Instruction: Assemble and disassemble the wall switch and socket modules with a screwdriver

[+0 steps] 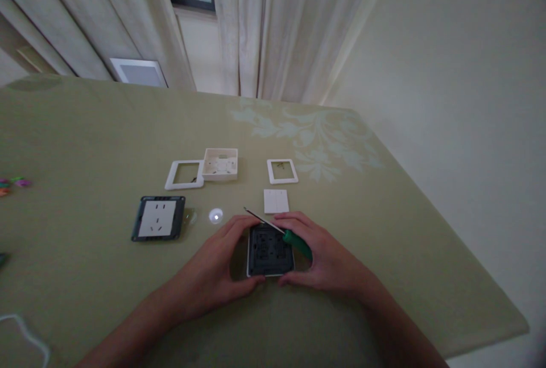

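Note:
Between my two hands is a square wall switch (269, 254), its dark inner face turned up and a thin white rim showing along its edges. My left hand (232, 254) grips it by the left side, fingers at the far edge and thumb at the near edge. On the opposite side my right hand (322, 251) grips it in the same way. A screwdriver with a green handle (298, 244) is also tucked in my right hand, its metal shaft slanting up-left over the switch. Just beyond lies a white double rocker panel (276, 201).
A dark-framed wall socket (157, 219) lies to the left, near a small clear disc (215, 216). Farther back are a white mounting box (220, 164), a white frame (173, 176) touching it, and another frame (295, 172) with screws inside. A white cable (29, 334) lies front left.

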A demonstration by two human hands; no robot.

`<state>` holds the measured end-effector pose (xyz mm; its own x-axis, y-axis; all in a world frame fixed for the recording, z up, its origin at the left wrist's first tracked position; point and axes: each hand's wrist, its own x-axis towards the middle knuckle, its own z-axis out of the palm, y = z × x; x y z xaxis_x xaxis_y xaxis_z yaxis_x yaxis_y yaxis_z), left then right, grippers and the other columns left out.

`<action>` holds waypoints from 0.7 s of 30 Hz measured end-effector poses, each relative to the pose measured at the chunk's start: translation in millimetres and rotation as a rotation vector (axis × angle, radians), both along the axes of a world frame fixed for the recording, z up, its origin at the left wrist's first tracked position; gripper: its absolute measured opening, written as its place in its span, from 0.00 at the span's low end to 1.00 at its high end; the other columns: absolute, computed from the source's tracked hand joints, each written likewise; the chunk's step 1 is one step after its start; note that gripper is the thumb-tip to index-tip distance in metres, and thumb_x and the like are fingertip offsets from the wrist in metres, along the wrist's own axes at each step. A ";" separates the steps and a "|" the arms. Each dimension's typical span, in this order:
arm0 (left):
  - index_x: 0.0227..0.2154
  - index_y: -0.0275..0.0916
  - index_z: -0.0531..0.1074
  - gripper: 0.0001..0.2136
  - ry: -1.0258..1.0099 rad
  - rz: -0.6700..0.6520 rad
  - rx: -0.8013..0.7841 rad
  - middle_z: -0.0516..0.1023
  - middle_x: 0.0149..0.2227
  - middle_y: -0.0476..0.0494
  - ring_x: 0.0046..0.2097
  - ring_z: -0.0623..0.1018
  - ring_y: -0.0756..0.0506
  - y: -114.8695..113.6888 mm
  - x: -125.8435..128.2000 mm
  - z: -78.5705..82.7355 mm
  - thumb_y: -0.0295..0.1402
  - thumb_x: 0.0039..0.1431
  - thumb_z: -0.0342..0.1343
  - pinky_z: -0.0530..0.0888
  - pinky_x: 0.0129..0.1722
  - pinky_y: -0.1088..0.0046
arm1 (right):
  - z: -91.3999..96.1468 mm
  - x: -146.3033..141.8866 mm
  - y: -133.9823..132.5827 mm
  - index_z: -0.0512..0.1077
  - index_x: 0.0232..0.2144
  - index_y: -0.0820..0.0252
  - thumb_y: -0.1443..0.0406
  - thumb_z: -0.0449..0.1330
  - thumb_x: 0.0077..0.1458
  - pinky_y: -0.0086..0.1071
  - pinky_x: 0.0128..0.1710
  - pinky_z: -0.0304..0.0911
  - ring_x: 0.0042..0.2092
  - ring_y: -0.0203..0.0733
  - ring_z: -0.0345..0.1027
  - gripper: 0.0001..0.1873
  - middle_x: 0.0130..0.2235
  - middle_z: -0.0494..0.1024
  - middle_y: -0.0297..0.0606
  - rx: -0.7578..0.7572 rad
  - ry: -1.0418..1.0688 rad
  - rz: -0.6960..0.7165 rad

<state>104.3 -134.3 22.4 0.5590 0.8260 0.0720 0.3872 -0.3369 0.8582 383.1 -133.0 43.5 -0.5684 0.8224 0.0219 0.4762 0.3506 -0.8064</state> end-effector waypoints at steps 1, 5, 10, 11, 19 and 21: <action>0.66 0.52 0.65 0.36 -0.003 0.006 -0.010 0.76 0.64 0.39 0.64 0.78 0.31 -0.3 -0.1 0.6 0.32 0.57 0.72 0.76 0.66 0.47 | 1.3 2.7 1.0 0.69 0.69 0.50 0.57 0.83 0.49 0.50 0.70 0.67 0.69 0.56 0.71 0.49 0.67 0.75 0.47 0.004 -0.004 -0.018; 0.67 0.51 0.63 0.37 -0.005 0.023 -0.090 0.76 0.65 0.38 0.64 0.79 0.32 -1.6 -3.9 0.6 0.33 0.57 0.73 0.76 0.66 0.46 | 6.0 10.9 4.0 0.72 0.67 0.53 0.53 0.83 0.48 0.51 0.67 0.70 0.64 0.58 0.75 0.47 0.64 0.79 0.48 0.004 -0.024 -0.059; 0.68 0.55 0.63 0.34 -0.068 -0.001 -0.231 0.72 0.69 0.42 0.64 0.80 0.35 -2.8 -11.0 -0.3 0.35 0.63 0.71 0.80 0.64 0.50 | 10.0 12.5 1.8 0.71 0.68 0.49 0.54 0.80 0.54 0.51 0.67 0.69 0.66 0.57 0.75 0.43 0.66 0.79 0.46 0.021 -0.055 -0.029; 0.68 0.56 0.63 0.34 -0.073 -0.009 -0.229 0.71 0.69 0.42 0.64 0.80 0.35 -2.9 -11.6 0.0 0.35 0.63 0.70 0.81 0.63 0.50 | 10.4 12.6 1.0 0.71 0.69 0.49 0.54 0.80 0.54 0.51 0.68 0.69 0.66 0.57 0.75 0.44 0.67 0.79 0.46 0.032 -0.063 -0.027; 0.66 0.56 0.66 0.33 -0.046 -0.014 -0.139 0.76 0.64 0.43 0.60 0.82 0.35 -0.1 -7.6 -0.4 0.34 0.61 0.72 0.84 0.57 0.52 | 13.3 14.4 -2.9 0.71 0.67 0.49 0.55 0.80 0.55 0.48 0.65 0.72 0.64 0.55 0.78 0.41 0.65 0.81 0.44 0.088 -0.122 0.004; 0.65 0.55 0.67 0.32 -0.046 0.001 -0.133 0.76 0.63 0.42 0.58 0.83 0.35 -0.1 -6.7 -1.7 0.34 0.61 0.72 0.85 0.56 0.53 | 13.4 14.8 -3.6 0.71 0.67 0.49 0.55 0.80 0.55 0.48 0.65 0.72 0.64 0.55 0.78 0.42 0.65 0.81 0.43 0.099 -0.130 0.002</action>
<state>97.5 -134.4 20.6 0.5572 0.8303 -0.0128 0.3465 -0.2184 0.9123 397.9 -136.6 56.9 -0.5731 0.8190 0.0292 0.5734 0.4262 -0.6997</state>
